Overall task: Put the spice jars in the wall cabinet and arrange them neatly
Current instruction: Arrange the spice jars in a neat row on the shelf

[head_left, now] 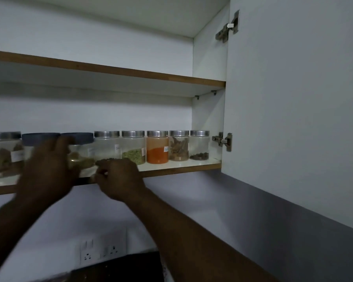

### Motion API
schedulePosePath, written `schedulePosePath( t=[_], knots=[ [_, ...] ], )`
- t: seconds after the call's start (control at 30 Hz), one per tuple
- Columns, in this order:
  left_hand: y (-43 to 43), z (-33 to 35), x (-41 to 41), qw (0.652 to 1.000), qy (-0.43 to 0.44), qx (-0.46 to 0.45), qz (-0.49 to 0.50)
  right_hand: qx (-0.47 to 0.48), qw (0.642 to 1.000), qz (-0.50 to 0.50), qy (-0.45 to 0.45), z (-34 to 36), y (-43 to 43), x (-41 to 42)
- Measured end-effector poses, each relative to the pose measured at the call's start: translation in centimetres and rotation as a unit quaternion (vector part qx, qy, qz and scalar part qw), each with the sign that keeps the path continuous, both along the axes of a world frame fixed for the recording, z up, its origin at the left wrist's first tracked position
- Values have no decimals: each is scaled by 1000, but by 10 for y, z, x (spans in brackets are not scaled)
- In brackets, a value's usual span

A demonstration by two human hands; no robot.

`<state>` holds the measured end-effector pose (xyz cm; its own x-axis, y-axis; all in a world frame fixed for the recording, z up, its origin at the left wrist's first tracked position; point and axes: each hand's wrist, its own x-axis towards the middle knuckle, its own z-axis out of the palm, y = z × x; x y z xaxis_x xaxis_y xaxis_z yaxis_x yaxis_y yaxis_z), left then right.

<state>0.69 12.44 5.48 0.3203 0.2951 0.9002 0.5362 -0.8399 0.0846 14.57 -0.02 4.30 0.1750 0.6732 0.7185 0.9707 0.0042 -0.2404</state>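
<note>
Arranging step: left hand (47,165) blurred, seemingly gripping blue-lid jar (79,151), right hand (118,178) half-closed, empty, at shelf (181,168) edge; next likely nudge jar into row.

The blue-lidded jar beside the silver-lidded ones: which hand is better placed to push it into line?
Probably the left hand: it already covers the blue-lidded jar. The right hand sits lower, at the shelf edge.
</note>
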Motion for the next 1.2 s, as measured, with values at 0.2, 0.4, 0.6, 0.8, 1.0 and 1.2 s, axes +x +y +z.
schedulePosePath(
  t=[0.2,0.4,0.6,0.8,1.0,1.2],
  knots=[
    [-78,17,120,986,42,-31,-160,-5,997,-75,-2,18,-67,101],
    [-112,5,215,978,67,-74,-185,24,985,-160,53,9,-111,191],
    [-124,4,271,978,59,-44,-197,63,978,-194,43,9,-117,222],
    [-123,17,292,985,-9,-8,-174,105,971,-213,-5,23,-105,228],
    [-113,15,302,979,28,-89,-179,40,959,-280,3,47,-88,247],
    [-112,14,307,980,39,-124,-153,68,945,-317,-41,35,-76,261]
  ],
)
